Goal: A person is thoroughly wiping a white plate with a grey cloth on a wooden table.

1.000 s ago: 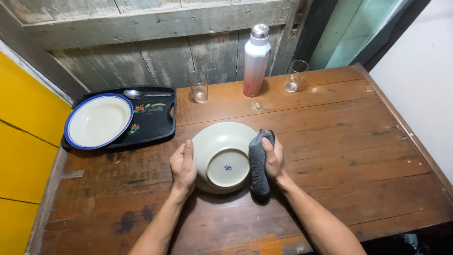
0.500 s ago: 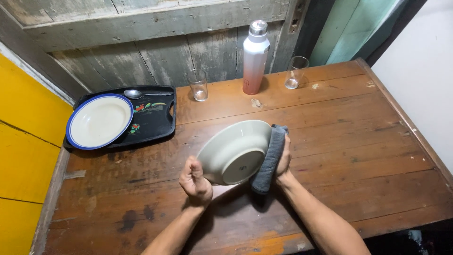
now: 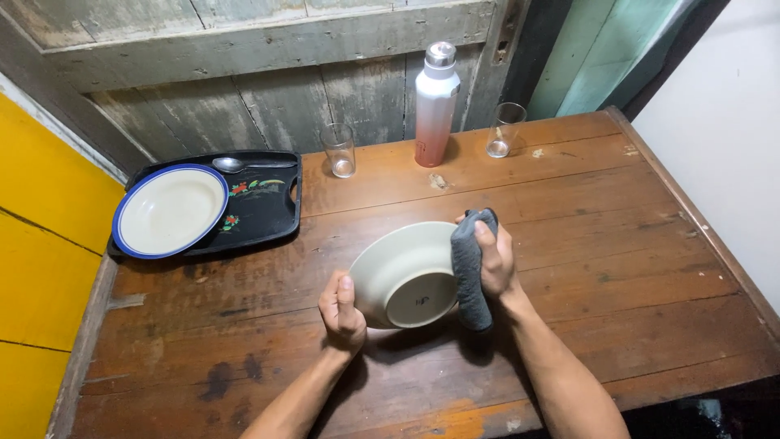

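My left hand [image 3: 341, 307] is gripping the left rim of a cream bowl [image 3: 406, 275], with the thumb on top and the fingers closed around the edge. My right hand [image 3: 494, 258] is clamping a dark grey cloth [image 3: 469, 272] against the right rim of the same bowl, and the cloth is hanging down below my palm. I am holding the bowl tilted up in the centre of the frame, a little above the wooden table [image 3: 617, 244], so its underside with the round foot is facing me.

Further out, in the upper left of the frame, a black tray [image 3: 260, 203] with a flower pattern is lying on the table. It is carrying a white plate [image 3: 170, 210] with a blue rim and a metal spoon [image 3: 236, 164] just behind it. Near the top centre, a clear glass [image 3: 338, 150] is standing beside a white and pink bottle [image 3: 435, 106] with a metal cap. A second glass [image 3: 505, 130] is standing to the right of the bottle, near the back edge.
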